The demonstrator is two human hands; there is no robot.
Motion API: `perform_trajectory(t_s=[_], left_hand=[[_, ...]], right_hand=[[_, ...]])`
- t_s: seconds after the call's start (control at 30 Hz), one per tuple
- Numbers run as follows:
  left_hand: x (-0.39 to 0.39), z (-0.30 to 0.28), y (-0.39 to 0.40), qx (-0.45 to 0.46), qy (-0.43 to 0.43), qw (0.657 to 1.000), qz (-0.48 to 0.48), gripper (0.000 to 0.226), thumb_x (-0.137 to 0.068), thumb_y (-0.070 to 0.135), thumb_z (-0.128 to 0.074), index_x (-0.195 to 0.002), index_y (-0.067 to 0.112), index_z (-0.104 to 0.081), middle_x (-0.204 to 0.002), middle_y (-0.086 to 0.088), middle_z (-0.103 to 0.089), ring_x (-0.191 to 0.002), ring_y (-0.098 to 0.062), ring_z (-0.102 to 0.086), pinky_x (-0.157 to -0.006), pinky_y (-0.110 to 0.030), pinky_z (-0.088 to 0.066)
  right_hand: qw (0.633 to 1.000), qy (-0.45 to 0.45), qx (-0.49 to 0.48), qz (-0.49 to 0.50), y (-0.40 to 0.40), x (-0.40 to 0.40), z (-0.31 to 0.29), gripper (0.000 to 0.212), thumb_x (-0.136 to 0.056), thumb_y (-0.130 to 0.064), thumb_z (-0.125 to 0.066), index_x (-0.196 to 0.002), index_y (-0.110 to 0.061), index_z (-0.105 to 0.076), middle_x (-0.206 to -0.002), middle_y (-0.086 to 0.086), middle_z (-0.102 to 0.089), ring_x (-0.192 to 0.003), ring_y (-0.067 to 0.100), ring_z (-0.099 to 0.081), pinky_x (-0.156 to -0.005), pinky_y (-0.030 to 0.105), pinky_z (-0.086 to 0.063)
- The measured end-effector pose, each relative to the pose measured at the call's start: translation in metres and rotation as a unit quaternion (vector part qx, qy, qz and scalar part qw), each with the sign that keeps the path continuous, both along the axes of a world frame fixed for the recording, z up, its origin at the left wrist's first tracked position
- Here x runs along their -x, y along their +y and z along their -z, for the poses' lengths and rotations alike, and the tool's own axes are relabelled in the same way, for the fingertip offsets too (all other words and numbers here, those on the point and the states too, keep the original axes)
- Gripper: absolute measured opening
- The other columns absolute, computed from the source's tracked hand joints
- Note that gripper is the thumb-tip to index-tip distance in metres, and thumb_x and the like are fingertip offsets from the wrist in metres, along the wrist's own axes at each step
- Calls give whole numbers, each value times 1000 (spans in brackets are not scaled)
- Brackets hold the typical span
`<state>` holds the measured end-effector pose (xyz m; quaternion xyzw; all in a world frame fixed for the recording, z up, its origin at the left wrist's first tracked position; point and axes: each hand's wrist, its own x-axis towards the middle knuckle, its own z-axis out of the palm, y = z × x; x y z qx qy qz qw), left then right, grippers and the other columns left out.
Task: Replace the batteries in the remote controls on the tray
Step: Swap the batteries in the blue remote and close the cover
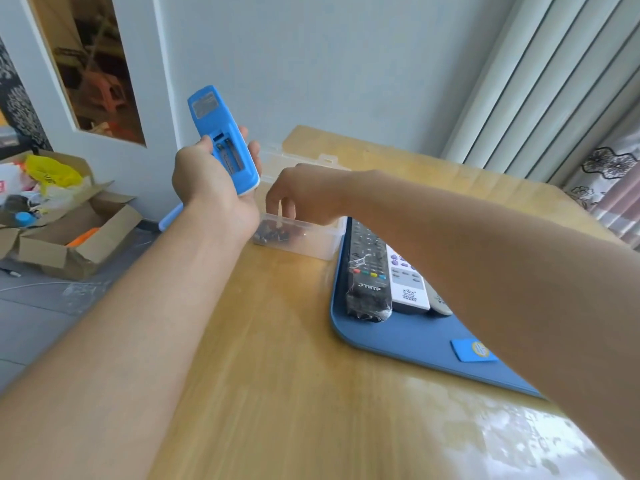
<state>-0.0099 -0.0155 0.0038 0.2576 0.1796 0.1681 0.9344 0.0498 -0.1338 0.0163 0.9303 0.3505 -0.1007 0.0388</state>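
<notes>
Wooden table (277, 358) fills the near foreground, glossy, with both bare forearms reaching out over it. Right of centre lies a blue tray (408, 336), a small blue battery cover (472, 350) resting loose on its near end. Further along the tray, three remotes lie side by side: a black remote (369, 271) wrapped in clear film, a white remote (405, 277) just beside it, and a grey remote (438, 303) mostly hidden under the right forearm.

Beyond the tray's far end stands a clear plastic box (311, 242), lid open, dark batteries (273, 233) heaped in its left part. Right hand (304, 194) hangs over the box, fingers curled downward into it; whether they pinch a battery cannot be told.

Left hand (211, 181) holds a blue remote (225, 140) upright above the table's left edge, back facing the camera, fingers and thumb wrapped round its lower half. Battery compartment is uncovered and looks empty.

Past the table edge, on the floor at left, an open cardboard box (69, 233) holds assorted clutter. Pale wall and striped curtains (554, 98) behind.
</notes>
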Motion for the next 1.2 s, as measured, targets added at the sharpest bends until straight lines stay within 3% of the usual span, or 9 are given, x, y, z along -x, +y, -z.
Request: perform_trajectory(t_s=[0.17,0.3,0.6,0.7,0.77,0.87,1.0,1.1,1.2], left_hand=[[0,1,-1,-6,3,1000,1,28,-104,18,-44,-115,9,-68,-100,-9,-78,-79,-21,-78,-80,-30,-62],[1,1,-2,-2,3,1000,5,27,-104,18,-44,-116,9,-67,-99,-9,-78,-77,-22,-77,-77,-29,-62],[2,0,-4,-6,-4,1000,22,28,-104,17,-43,-114,8,-68,-103,-10,-77,-75,-22,-76,-75,-28,-61],[2,1,-8,-22,-14,999,28,28,-105,18,-43,-110,6,-68,-104,-11,-77,-77,-21,-77,-71,-28,-61],[3,2,-12,-47,-18,999,20,28,-107,17,-42,-104,8,-68,-103,-11,-77,-78,-21,-77,-71,-28,-60],[7,5,-21,-111,-39,991,62,30,-108,19,-39,-104,11,-68,-103,-6,-76,-80,-21,-77,-69,-26,-57],[22,10,-44,-283,-74,944,153,30,-110,26,-34,-112,15,-63,-97,-3,-78,-62,-22,-70,-54,-26,-45],[42,13,-66,-324,-79,915,225,29,-109,29,-37,-121,11,-57,-90,-7,-78,-51,-25,-64,-42,-22,-33],[67,14,-91,-320,-93,891,309,27,-107,28,-42,-125,12,-55,-99,-13,-76,-57,-28,-69,-35,-25,-42]], right_hand=[[998,-10,58,-10,0,1,-4,23,-88,-17,-69,-108,-28,-74,-80,-11,-63,-85,19,-58,-73,25,-44],[996,14,81,24,-2,1,-6,18,-79,-37,-82,-93,-27,-77,-72,-15,-68,-92,16,-67,-85,34,-57],[992,1,122,18,-2,2,-12,13,-91,-21,-67,-89,-32,-73,-80,-12,-73,-88,11,-69,-85,31,-55],[999,2,16,43,-14,8,-35,7,-92,-25,-64,-86,-26,-69,-79,-12,-76,-75,4,-73,-79,24,-51],[985,44,-144,85,-36,18,-46,7,-94,-17,-64,-89,-22,-65,-78,-11,-76,-70,10,-75,-78,29,-55],[853,224,-451,139,-85,49,-45,15,-99,-5,-58,-112,-12,-63,-88,10,-74,-74,24,-72,-70,30,-58],[648,348,-645,206,-146,98,-18,18,-98,-4,-51,-112,-9,-60,-89,13,-71,-70,20,-70,-64,23,-58],[566,378,-695,231,-175,127,-3,14,-90,-9,-54,-104,-10,-58,-88,11,-71,-66,17,-70,-57,20,-56],[523,380,-721,250,-192,145,7,11,-88,-13,-54,-98,-13,-58,-84,7,-70,-61,13,-67,-50,17,-51]])
